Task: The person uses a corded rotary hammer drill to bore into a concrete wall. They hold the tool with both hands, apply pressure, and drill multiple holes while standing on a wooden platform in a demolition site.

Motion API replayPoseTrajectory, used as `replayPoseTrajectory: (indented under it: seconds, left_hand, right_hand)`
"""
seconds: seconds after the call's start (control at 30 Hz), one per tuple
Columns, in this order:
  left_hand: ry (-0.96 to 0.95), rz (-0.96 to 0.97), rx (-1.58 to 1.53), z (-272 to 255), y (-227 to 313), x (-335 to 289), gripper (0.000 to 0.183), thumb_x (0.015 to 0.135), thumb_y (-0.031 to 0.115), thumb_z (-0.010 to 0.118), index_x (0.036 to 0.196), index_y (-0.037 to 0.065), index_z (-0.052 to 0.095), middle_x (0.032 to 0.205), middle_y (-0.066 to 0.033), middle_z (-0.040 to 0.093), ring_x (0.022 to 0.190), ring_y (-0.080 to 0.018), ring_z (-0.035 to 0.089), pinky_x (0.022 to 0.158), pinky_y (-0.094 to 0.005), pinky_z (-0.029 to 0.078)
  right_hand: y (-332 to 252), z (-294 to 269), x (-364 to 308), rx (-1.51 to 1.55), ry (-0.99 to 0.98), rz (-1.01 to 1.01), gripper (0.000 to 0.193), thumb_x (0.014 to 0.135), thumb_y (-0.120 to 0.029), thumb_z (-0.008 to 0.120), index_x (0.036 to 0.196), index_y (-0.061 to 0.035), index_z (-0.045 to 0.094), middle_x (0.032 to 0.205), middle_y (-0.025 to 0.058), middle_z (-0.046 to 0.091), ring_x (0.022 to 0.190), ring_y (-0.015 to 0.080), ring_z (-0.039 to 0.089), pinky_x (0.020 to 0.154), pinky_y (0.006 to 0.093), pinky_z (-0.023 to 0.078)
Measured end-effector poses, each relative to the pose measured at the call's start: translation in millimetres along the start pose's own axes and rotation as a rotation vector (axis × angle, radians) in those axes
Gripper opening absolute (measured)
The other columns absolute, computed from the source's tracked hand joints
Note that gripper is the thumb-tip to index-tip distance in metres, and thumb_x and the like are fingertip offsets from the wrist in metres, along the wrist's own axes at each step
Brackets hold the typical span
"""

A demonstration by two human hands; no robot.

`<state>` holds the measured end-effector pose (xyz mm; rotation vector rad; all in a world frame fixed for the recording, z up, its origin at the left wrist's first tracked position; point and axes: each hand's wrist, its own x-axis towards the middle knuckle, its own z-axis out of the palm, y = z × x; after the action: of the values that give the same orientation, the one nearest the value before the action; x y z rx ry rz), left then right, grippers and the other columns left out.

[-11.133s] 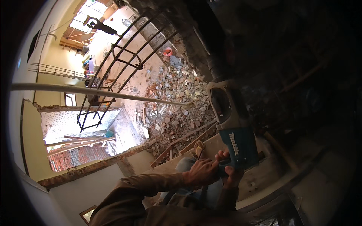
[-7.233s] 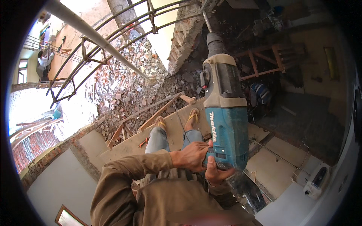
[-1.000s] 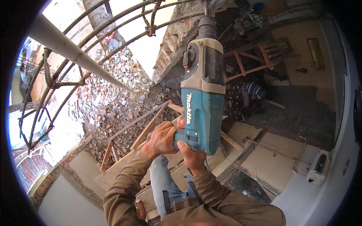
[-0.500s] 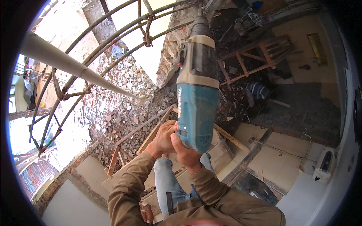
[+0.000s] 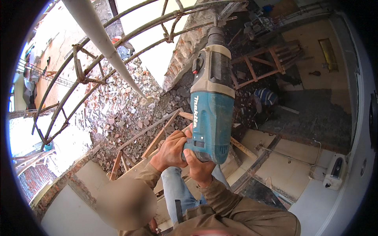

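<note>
A teal and black rotary hammer drill (image 5: 211,126) fills the middle of the view, its bit (image 5: 215,19) pointing up and away. My left hand (image 5: 170,151) wraps round the drill's rear handle from the left. Beside it my right hand (image 5: 200,169) is closed on the lower rear of the same tool, thumb up along the handle. Near the bit are a rough broken masonry edge (image 5: 185,55) and curved rebar (image 5: 157,23); whether the tip touches anything I cannot tell. A round blurred patch hides part of my left forearm.
A pale pole (image 5: 104,45) slants across the upper left. Far below lie rubble (image 5: 122,106), a wooden frame (image 5: 256,67) and a person in a striped top (image 5: 265,96). Wooden braces (image 5: 157,141) stand beneath my arms. A white box (image 5: 336,171) hangs on the right wall.
The drill and both hands sit slightly lower and further right in view. The rebar and pole have shifted in the picture. My grip looks the same.
</note>
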<state>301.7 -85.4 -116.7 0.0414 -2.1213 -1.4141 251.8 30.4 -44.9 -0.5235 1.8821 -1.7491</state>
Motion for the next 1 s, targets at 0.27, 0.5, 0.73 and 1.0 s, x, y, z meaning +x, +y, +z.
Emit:
replayPoseTrajectory:
  seconds: [0.27,0.5,0.73,1.0]
  left_hand:
    - [-0.069,-0.046,0.127,2.0,-1.2,8.2,0.031,0.056,0.013,0.073,0.08,0.003,0.056,0.074,-0.0115,0.051,0.07,-0.0317,0.053,0.07,-0.0395,0.046]
    - [0.01,-0.054,-0.098,11.9,-6.9,40.6,0.048,0.056,0.017,0.076,0.097,0.002,0.056,0.08,-0.0124,0.055,0.072,-0.0336,0.053,0.068,-0.0396,0.044]
    - [0.024,-0.019,-0.081,14.8,-5.4,24.0,0.035,0.058,0.017,0.076,0.083,0.002,0.057,0.077,-0.013,0.054,0.071,-0.0335,0.054,0.067,-0.0412,0.045]
    - [0.019,-0.049,0.049,16.0,-0.7,2.8,0.032,0.057,0.015,0.074,0.08,0.002,0.056,0.075,-0.0134,0.054,0.07,-0.033,0.056,0.066,-0.0403,0.046]
  right_hand:
    - [3.1,-10.2,17.3,0.126,-0.068,-0.09,0.059,0.082,0.006,0.053,0.141,0.0068,0.044,0.14,0.0196,0.053,0.133,0.0319,0.051,0.113,0.0463,0.041]
    - [-5.0,-15.0,44.0,-0.156,-0.06,-0.231,0.046,0.083,0.005,0.059,0.129,0.005,0.054,0.129,0.0163,0.059,0.12,0.0267,0.06,0.106,0.041,0.046]
    - [-16.4,-23.2,25.3,-0.188,-0.134,-0.103,0.058,0.084,0.002,0.06,0.139,0.0076,0.045,0.141,0.0202,0.052,0.134,0.0303,0.049,0.113,0.0412,0.038]
    - [-2.8,-24.6,12.7,0.082,-0.137,-0.022,0.061,0.081,0.003,0.056,0.141,0.0048,0.044,0.14,0.0201,0.053,0.134,0.0308,0.05,0.116,0.0449,0.036]
